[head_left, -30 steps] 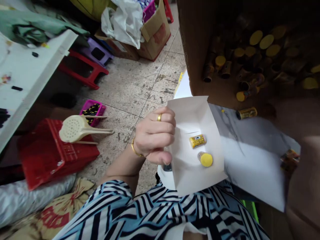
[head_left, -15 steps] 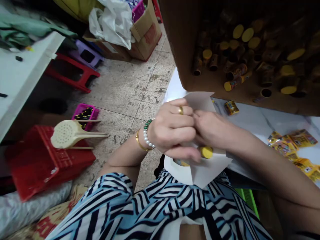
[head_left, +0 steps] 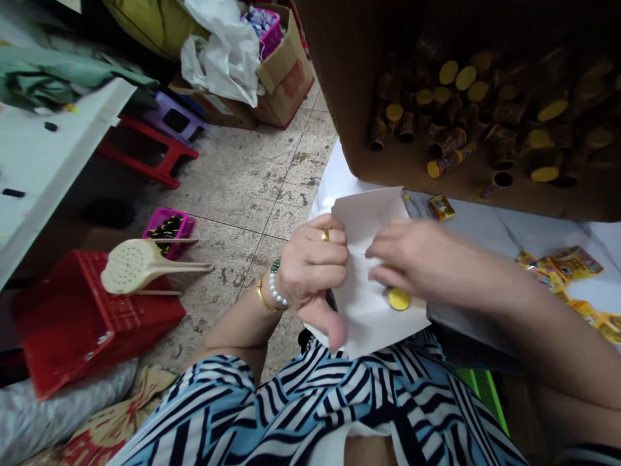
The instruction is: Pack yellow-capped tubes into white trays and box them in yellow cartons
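Observation:
An opened white cardboard box with raised flaps sits in front of my body. My left hand grips its left side, fingers curled over the wall and thumb along the near part. Over the box's right side is my right hand, its fingers blurred and partly bent, thumb apart from them; nothing shows between them. Just below that thumb, the round yellow cap of a tube shows inside the box. The tube's body is hidden.
A large brown carton holding several yellow-capped tubes stands on the white table. Yellow printed packets lie on the right. At left are a red crate, a cream stool and a magenta basket.
My hands have moved apart: the left shifted left onto the box's side, the right drew slightly right and loosened. More of the box's white interior shows now.

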Tool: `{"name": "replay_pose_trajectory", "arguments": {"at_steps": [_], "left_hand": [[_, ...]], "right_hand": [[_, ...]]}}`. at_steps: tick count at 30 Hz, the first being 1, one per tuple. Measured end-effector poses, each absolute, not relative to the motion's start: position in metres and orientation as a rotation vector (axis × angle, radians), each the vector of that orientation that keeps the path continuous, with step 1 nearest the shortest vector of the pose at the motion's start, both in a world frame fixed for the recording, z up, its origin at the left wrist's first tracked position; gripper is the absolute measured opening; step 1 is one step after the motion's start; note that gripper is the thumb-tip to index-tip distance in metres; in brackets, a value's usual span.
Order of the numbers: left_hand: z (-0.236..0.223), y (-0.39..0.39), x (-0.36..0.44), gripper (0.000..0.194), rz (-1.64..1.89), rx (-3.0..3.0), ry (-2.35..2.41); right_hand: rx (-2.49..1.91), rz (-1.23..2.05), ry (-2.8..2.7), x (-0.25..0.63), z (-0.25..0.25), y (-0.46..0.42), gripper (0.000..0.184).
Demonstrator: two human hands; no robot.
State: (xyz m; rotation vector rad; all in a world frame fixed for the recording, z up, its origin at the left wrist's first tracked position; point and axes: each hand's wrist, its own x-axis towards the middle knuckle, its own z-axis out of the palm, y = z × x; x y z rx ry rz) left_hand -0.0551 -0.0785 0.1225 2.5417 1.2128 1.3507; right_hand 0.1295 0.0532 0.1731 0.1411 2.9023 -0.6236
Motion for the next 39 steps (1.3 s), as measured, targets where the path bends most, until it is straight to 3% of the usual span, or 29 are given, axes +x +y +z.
{"name": "replay_pose_trajectory", "arguments": {"at_steps": [2,5,9,13,16,21,25,28,31,34,39], "left_hand": [[0.121,-0.078,-0.058,0.069,1.409,2.501,1.296],[0.123,-0.077,-0.061,0.069,1.4,2.6,1.337],[0.134,-0.082,-0.063,0.065,1.371,2.769,1.375],[0.146,-0.086,-0.062,0.059,1.278,2.85,1.399],[0.148,-0.078,-0.058,0.057,1.274,2.82,1.356],[0.14,-0.055,-0.054,0.055,1.364,2.736,1.222],[0.135,-0.051,-0.054,0.05,1.342,2.691,1.272],[0.136,-0.058,-0.055,0.04,1.289,2.615,1.35],[0.134,-0.063,-0.059,0.046,1.303,2.6,1.28],[0.125,-0.067,-0.066,0.064,1.348,2.602,1.226],[0.114,-0.068,-0.07,0.074,1.331,2.592,1.259]], "right_hand": [[0.397,-0.361,3.048,0.14,0.177,0.072,0.025],[0.825,0.004,2.84,0.148,0.164,0.101,0.033],[0.878,-0.118,2.619,0.143,0.141,0.12,0.04],[0.917,-0.117,3.114,0.147,0.164,0.107,0.047],[0.693,-0.318,3.389,0.147,0.185,0.078,0.052],[0.322,-0.491,3.101,0.12,0.158,0.042,0.019],[0.127,-0.455,3.027,0.116,0.149,0.052,0.026],[0.607,-0.17,3.175,0.137,0.17,0.078,0.04],[1.209,0.18,2.805,0.161,0.182,0.115,0.048],[1.282,0.178,2.447,0.166,0.17,0.143,0.043],[1.113,0.075,2.483,0.155,0.151,0.145,0.045]]}}
